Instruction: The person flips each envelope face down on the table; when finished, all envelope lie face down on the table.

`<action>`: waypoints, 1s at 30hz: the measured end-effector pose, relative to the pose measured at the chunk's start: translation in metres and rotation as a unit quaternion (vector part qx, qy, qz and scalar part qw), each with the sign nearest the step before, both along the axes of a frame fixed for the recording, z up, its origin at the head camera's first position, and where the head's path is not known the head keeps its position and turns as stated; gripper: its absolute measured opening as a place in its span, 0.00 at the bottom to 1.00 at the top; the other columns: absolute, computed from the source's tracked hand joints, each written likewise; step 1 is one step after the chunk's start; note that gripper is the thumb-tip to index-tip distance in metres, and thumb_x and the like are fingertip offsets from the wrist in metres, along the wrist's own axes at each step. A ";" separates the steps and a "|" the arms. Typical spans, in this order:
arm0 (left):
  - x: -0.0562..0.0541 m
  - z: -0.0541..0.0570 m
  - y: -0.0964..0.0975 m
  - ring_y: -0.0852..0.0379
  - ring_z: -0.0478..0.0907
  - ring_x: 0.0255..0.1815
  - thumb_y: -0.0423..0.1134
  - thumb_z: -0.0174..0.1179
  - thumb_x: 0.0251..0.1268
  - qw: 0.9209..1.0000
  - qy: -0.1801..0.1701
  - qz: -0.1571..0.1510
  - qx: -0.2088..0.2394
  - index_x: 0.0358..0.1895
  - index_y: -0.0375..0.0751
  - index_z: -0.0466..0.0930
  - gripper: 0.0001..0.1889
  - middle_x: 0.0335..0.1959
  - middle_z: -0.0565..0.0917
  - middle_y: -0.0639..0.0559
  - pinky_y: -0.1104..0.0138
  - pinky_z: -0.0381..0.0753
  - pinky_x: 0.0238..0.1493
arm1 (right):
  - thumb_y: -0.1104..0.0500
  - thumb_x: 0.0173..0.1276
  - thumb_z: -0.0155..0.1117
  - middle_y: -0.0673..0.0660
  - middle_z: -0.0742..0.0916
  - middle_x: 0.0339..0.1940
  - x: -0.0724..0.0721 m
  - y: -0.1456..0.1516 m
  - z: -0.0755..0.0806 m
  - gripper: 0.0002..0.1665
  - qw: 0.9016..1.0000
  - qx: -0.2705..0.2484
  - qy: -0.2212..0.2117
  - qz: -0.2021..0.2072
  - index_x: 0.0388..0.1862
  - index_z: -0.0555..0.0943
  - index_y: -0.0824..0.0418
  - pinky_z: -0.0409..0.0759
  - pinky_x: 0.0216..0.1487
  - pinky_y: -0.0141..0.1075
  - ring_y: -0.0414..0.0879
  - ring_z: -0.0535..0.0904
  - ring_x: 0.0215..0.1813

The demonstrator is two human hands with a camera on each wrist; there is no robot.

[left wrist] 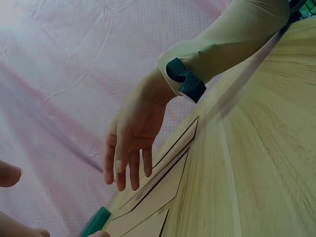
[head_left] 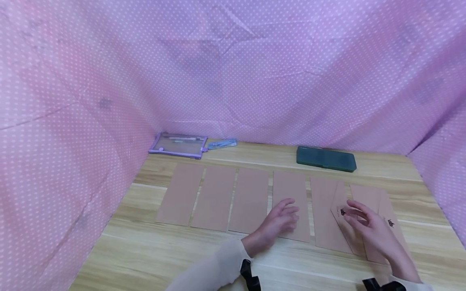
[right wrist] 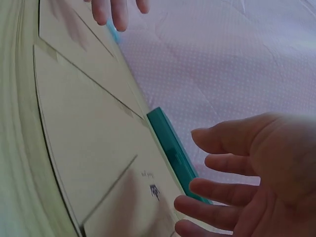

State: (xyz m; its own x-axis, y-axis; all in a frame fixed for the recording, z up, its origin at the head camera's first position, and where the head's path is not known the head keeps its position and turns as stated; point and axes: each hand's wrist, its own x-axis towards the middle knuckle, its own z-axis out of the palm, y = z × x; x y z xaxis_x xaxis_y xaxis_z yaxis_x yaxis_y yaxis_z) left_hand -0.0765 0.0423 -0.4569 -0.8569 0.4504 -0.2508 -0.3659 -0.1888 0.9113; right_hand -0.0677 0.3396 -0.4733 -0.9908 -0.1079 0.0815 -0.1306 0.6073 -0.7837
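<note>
Several flat brown kraft-paper rectangles (head_left: 212, 198) lie side by side in a row on the wooden table; whether they are cards, envelopes or thin notebooks I cannot tell. My left hand (head_left: 278, 222) hovers, fingers relaxed, over a brown rectangle (head_left: 289, 186) right of the row's middle. My right hand (head_left: 373, 230) is above the right end, its fingers loosely spread and holding nothing. Under it a slanted brown piece (head_left: 351, 232) overlaps its neighbours and bears a small black crown print (right wrist: 155, 191). Another crown print (head_left: 391, 223) shows on the rightmost rectangle (head_left: 395, 238).
At the back left lie a purple-edged see-through zip pouch (head_left: 178, 145) with pens inside and a blue packet (head_left: 222, 144). A dark green case (head_left: 326, 159) sits at the back right. Pink dotted cloth (head_left: 233, 81) walls the wooden table (head_left: 145, 250).
</note>
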 end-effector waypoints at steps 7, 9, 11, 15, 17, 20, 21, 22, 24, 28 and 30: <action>0.001 -0.001 0.018 0.33 0.69 0.71 0.32 0.49 0.70 1.000 -0.004 -0.016 0.012 0.74 0.36 0.60 0.30 0.74 0.66 0.31 0.45 0.74 0.68 | 0.59 0.67 0.69 0.77 0.80 0.61 -0.002 0.011 -0.002 0.32 0.997 0.073 0.029 -0.022 0.67 0.73 0.68 0.66 0.44 0.08 0.09 0.65 0.50; 0.001 -0.003 0.023 0.34 0.68 0.72 0.32 0.49 0.70 1.000 -0.006 -0.026 0.016 0.75 0.37 0.59 0.30 0.75 0.65 0.31 0.45 0.72 0.70 | 0.59 0.67 0.69 0.78 0.79 0.61 -0.002 0.015 -0.004 0.32 0.996 0.078 0.042 -0.020 0.67 0.72 0.68 0.63 0.47 0.07 0.07 0.62 0.52; 0.001 -0.005 0.028 0.35 0.68 0.72 0.33 0.50 0.69 0.999 -0.007 -0.034 0.018 0.75 0.37 0.59 0.31 0.75 0.65 0.32 0.46 0.71 0.71 | 0.60 0.67 0.68 0.79 0.78 0.62 -0.001 0.018 -0.007 0.33 0.995 0.081 0.056 -0.017 0.68 0.72 0.68 0.59 0.49 0.06 0.05 0.58 0.55; 0.001 -0.008 0.035 0.37 0.68 0.73 0.34 0.52 0.68 0.999 -0.016 -0.037 0.020 0.76 0.39 0.59 0.32 0.76 0.64 0.34 0.46 0.69 0.73 | 0.62 0.67 0.67 0.81 0.76 0.63 -0.001 0.021 -0.012 0.34 0.994 0.082 0.077 0.003 0.70 0.69 0.69 0.50 0.58 0.04 0.05 0.53 0.58; 0.001 -0.009 0.039 0.37 0.68 0.73 0.34 0.52 0.68 0.999 -0.020 -0.035 0.021 0.76 0.39 0.60 0.32 0.76 0.64 0.34 0.46 0.68 0.73 | 0.63 0.67 0.67 0.81 0.74 0.64 -0.002 0.023 -0.015 0.35 0.993 0.088 0.084 0.017 0.71 0.68 0.70 0.44 0.61 0.04 0.06 0.51 0.61; 0.000 -0.009 0.044 0.38 0.68 0.73 0.34 0.52 0.68 0.999 -0.023 -0.033 0.022 0.76 0.39 0.59 0.32 0.77 0.63 0.34 0.45 0.67 0.74 | 0.63 0.66 0.67 0.81 0.72 0.66 -0.003 0.024 -0.019 0.36 0.991 0.100 0.088 0.031 0.70 0.67 0.73 0.38 0.65 0.06 0.07 0.47 0.65; 0.000 -0.009 0.046 0.39 0.69 0.73 0.34 0.52 0.68 0.999 -0.023 -0.033 0.021 0.76 0.39 0.60 0.32 0.77 0.63 0.34 0.45 0.67 0.74 | 0.62 0.67 0.67 0.81 0.71 0.67 -0.003 0.025 -0.020 0.37 0.990 0.105 0.087 0.032 0.71 0.67 0.73 0.36 0.66 0.07 0.08 0.46 0.66; -0.001 -0.009 0.048 0.39 0.69 0.73 0.34 0.52 0.68 0.999 -0.024 -0.032 0.023 0.76 0.39 0.60 0.32 0.77 0.63 0.34 0.45 0.67 0.74 | 0.62 0.66 0.67 0.81 0.71 0.68 -0.003 0.025 -0.021 0.37 0.989 0.112 0.087 0.033 0.71 0.67 0.73 0.35 0.67 0.09 0.11 0.44 0.69; -0.002 -0.009 0.051 0.40 0.69 0.73 0.34 0.53 0.68 0.999 -0.024 -0.031 0.022 0.76 0.39 0.60 0.32 0.77 0.62 0.35 0.46 0.67 0.74 | 0.61 0.66 0.68 0.81 0.70 0.69 -0.002 0.026 -0.023 0.37 0.988 0.123 0.083 0.034 0.71 0.68 0.71 0.38 0.80 0.23 0.29 0.46 0.81; -0.003 -0.009 0.057 0.40 0.68 0.73 0.34 0.53 0.66 0.999 -0.026 -0.029 0.021 0.76 0.40 0.60 0.33 0.77 0.61 0.34 0.45 0.66 0.75 | 0.59 0.63 0.71 0.79 0.68 0.71 0.000 0.026 -0.024 0.39 0.987 0.139 0.073 0.045 0.71 0.69 0.67 0.43 0.75 0.72 0.74 0.52 0.79; -0.003 -0.010 0.060 0.42 0.68 0.73 0.35 0.54 0.66 0.999 -0.026 -0.030 0.015 0.76 0.41 0.60 0.33 0.77 0.62 0.35 0.46 0.66 0.74 | 0.58 0.62 0.72 0.79 0.67 0.72 0.001 0.026 -0.023 0.40 0.986 0.143 0.069 0.051 0.71 0.69 0.65 0.45 0.62 0.81 0.81 0.52 0.75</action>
